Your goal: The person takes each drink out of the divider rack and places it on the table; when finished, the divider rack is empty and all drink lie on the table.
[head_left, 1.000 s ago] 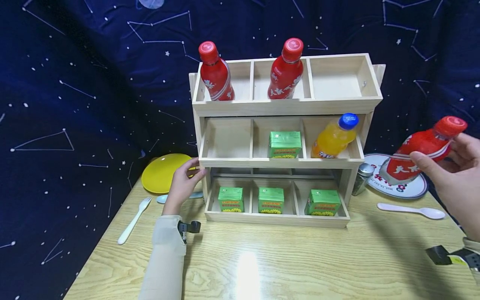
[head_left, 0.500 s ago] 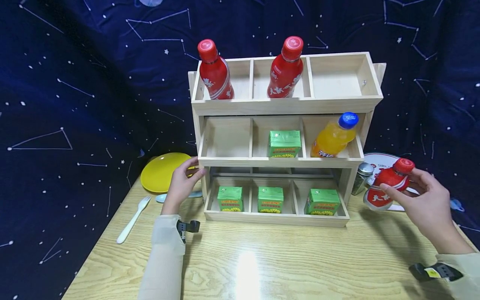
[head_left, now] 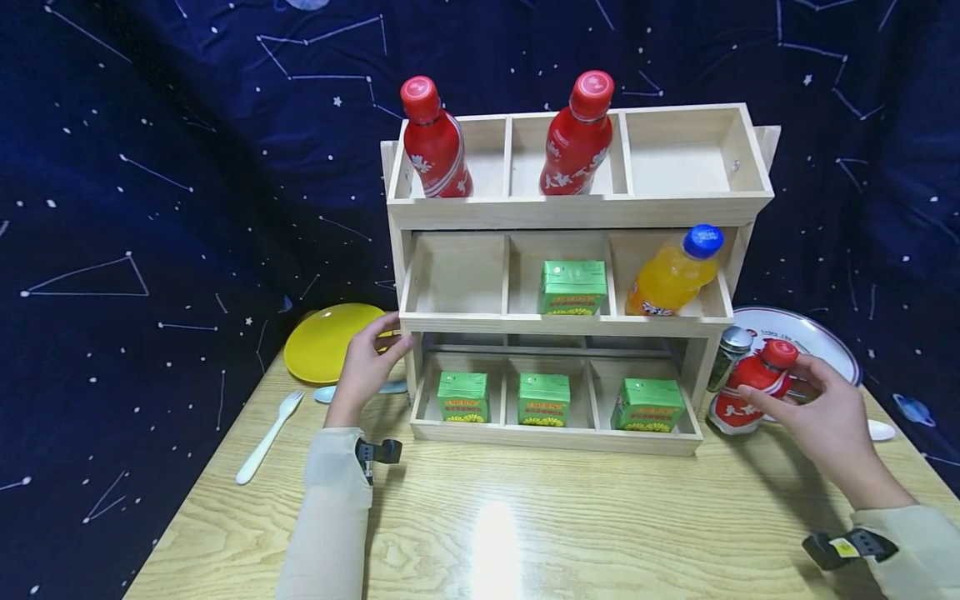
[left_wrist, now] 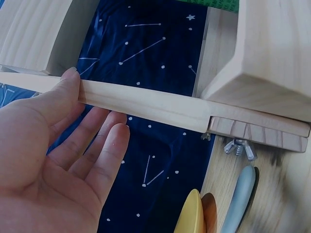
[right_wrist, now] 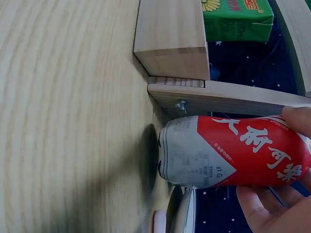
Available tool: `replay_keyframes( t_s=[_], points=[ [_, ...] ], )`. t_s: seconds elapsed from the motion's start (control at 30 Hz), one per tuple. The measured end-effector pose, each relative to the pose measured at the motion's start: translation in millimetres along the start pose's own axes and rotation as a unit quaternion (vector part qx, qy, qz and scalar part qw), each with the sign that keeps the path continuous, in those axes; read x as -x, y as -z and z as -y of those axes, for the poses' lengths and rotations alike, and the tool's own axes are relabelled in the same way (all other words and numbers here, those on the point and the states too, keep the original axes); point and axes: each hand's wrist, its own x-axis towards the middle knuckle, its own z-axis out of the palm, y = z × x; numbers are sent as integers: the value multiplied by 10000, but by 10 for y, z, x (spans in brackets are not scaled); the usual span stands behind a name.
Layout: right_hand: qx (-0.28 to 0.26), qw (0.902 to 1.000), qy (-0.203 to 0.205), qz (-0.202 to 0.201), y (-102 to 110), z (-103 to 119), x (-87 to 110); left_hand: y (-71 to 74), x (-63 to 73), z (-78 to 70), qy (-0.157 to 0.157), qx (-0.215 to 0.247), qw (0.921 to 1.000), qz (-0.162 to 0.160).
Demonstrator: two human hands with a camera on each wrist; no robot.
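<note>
Placing seemed underway: right hand (head_left: 828, 417) grasped red-capped, red-labelled plastic bottle (right_wrist: 223, 153) near-upright, just beside 3-tier pale wooden rack (head_left: 577, 215); left hand (head_left: 366, 364) gripped rack's side post (left_wrist: 146, 104). I judged next move called for settling base, releasing.

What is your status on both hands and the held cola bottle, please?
Right hand grips Tianfu cola bottle. Left hand holds rack upright. Seasoning shaker close behind bottle, contact unclear.
</note>
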Motion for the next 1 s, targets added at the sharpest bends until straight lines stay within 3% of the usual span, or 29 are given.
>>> replay_keyframes(
  t_s=[0.27, 0.5, 0.7, 1.0],
  points=[
    [-357, 9992, 198, -33, -27, -111, 16, -11, -2, 1, -42, 29, 10000, 9],
    [-309, 9986, 411, 151, -23, -130, -2, -9, -2, 5, 29, -15, 10000, -36],
    [-170, 9990, 273, 310, 53, -72, -4, 3, -4, 17, -57, 78, 10000, -2],
    [-50, 9975, 430, -561, 264, 274, 11, 3, 30, -100, 62, 37, 10000, 35]
  ],
)
